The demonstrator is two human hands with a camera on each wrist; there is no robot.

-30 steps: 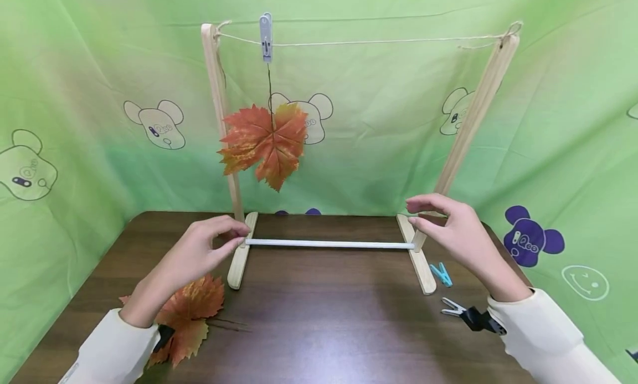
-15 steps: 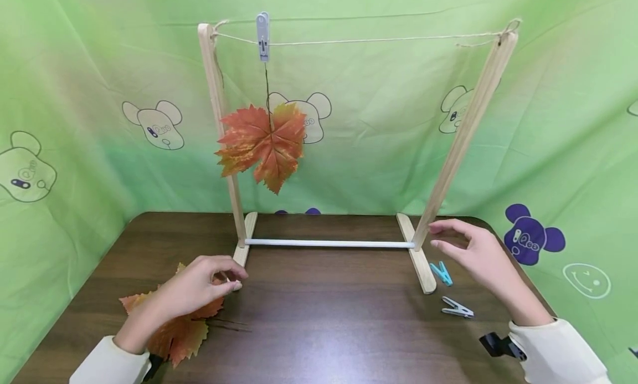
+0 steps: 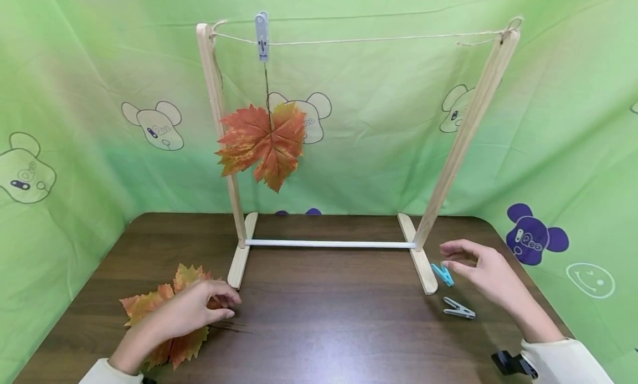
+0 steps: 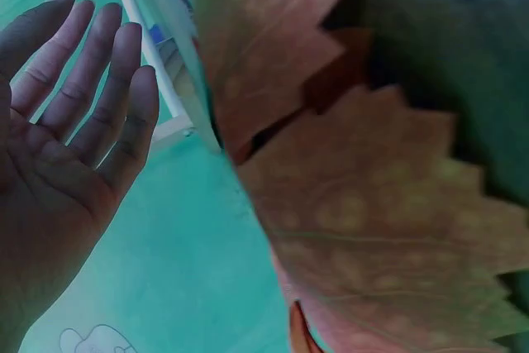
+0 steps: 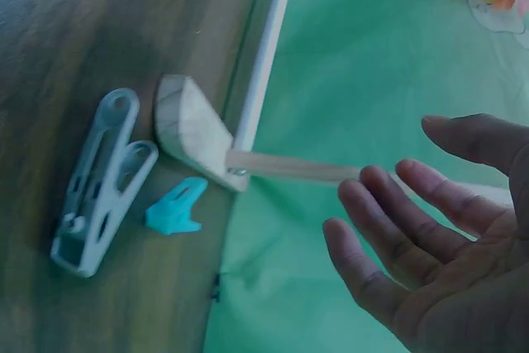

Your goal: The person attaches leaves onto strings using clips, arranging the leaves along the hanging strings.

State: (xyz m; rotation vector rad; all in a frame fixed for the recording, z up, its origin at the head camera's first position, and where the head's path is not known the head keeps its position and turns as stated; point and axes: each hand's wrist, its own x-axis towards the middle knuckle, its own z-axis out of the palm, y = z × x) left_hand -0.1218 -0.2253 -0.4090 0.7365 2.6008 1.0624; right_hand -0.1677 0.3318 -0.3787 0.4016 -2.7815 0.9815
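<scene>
A gray clothespin [image 5: 97, 196] lies near a blue clothespin [image 5: 175, 211] and wooden foot [image 5: 194, 131].

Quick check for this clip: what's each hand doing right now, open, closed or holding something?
Left hand: open, empty, by the orange maple leaves.
Right hand: open, empty, near the blue clothespin.

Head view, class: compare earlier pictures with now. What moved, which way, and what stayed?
The left hand moved nearer the wearer, toward the table leaves. The right hand moved rightward and nearer, from the right post toward the blue clip. Nothing was visibly picked up. The hanging leaf and both table clips stayed put.
</scene>
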